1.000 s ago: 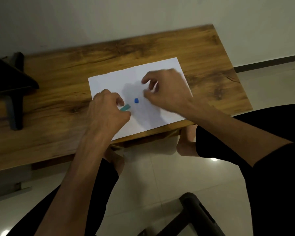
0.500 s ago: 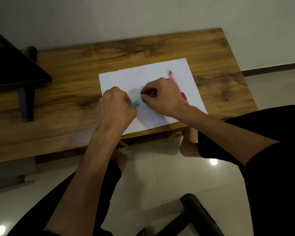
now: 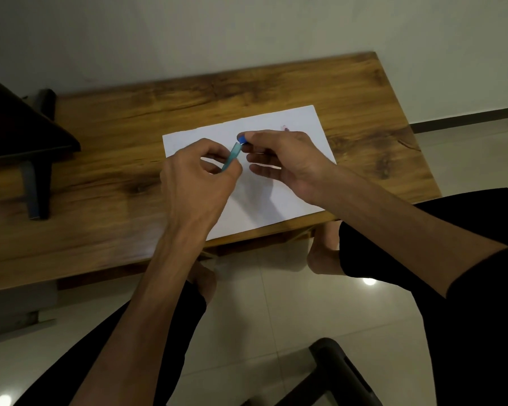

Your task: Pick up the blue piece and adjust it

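On the far left a dark stand sits on the worktop. The left hand grips a teal tube, now lifted off the white paper. The blue cap (it lay on the paper a second ago) is pinched by the right hand, just at the tube's upper end, so both pieces are ready to join. Both wrists hover above the paper.

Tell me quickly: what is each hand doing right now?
Left hand: grips the teal tube.
Right hand: pinches the small blue cap.
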